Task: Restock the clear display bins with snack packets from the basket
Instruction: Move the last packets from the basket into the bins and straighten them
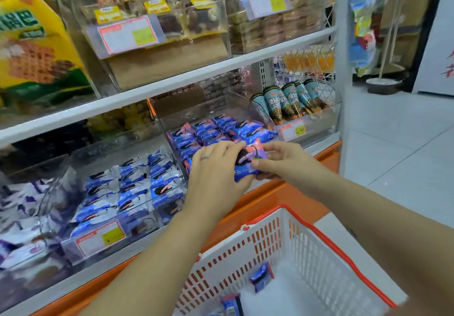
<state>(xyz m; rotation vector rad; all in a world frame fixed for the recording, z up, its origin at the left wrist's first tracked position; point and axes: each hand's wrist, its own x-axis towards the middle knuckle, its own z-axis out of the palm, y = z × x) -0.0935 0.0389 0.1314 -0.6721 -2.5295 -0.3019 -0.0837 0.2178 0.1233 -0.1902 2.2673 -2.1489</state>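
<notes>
Both hands grip a small stack of blue and pink snack packets (248,162) at the front edge of the middle clear bin (162,129). My left hand (216,168) wraps the stack from the left; my right hand (282,161) pinches its right end. That bin holds several matching blue packets (221,129). Below my arms stands the white basket with an orange rim (319,234), with a blue packet (261,276) on its floor and another one (231,303) at its near left side.
A clear bin to the left (73,156) holds blue and white packets (137,185). Cone snacks (287,102) stand in the bin to the right. An upper shelf carries more clear bins (147,35). An orange shelf base (270,195) runs behind the basket; white floor tiles (398,143) lie right.
</notes>
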